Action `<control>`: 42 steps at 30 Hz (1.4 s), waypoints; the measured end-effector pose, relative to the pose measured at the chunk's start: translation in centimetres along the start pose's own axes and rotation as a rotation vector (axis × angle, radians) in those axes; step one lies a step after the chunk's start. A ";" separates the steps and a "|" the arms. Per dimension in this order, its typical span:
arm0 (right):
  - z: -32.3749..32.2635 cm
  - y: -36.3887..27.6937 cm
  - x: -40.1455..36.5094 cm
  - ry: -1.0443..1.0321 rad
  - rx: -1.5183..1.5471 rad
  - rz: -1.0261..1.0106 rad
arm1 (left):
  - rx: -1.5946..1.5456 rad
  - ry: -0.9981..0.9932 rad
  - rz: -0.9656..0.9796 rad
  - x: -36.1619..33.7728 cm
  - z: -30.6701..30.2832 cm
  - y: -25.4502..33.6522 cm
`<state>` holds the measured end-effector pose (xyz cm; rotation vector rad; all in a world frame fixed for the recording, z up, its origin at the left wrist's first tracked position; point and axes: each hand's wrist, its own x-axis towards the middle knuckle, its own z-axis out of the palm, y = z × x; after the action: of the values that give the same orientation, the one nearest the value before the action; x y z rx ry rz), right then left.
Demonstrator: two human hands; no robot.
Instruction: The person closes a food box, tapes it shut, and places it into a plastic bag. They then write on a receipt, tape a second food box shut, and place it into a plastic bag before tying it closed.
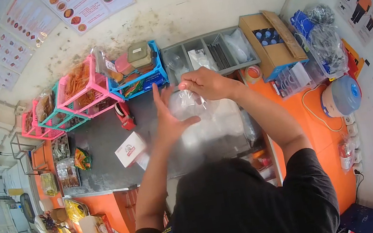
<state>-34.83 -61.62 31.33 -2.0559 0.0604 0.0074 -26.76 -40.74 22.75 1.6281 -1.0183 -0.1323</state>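
Note:
My right hand (208, 84) is closed, its fingers pinching the top of a clear plastic bag (187, 99). Facing it, my left hand (171, 123) is open, with thumb and fingers spread beside the bag; its fingertips are slightly blurred. Under both hands, whitish translucent packs (219, 123) lie on the dark worktop (96, 139). Left of my left forearm sits a white printed box (131, 149). A red tape dispenser (124, 115) stands farther back.
Pink baskets (91, 105) and a blue basket (140, 90) line the wall beside a grey divided bin (207, 39). To the right, a cardboard carton (263, 57) of dark-capped items and a blue-lidded tub (341, 96) stand by the orange counter (307, 128). Foil trays (68, 173) lie left.

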 end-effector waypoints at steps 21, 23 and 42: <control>16.1 13.0 -5.3 0.260 1.586 -0.171 | -1.438 -0.155 -0.970 -3.7 -2.4 -3.6; 15.9 15.2 -5.3 0.231 1.702 -0.148 | -1.338 -0.108 -0.871 -4.9 -3.8 -5.1; 21.0 12.9 -5.0 0.481 1.114 0.335 | 0.211 -0.180 -0.338 -10.7 2.7 -7.0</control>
<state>-40.01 -48.85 10.29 -0.8825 0.5719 -0.2572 -31.14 -35.81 11.44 2.0022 -0.9063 -0.4156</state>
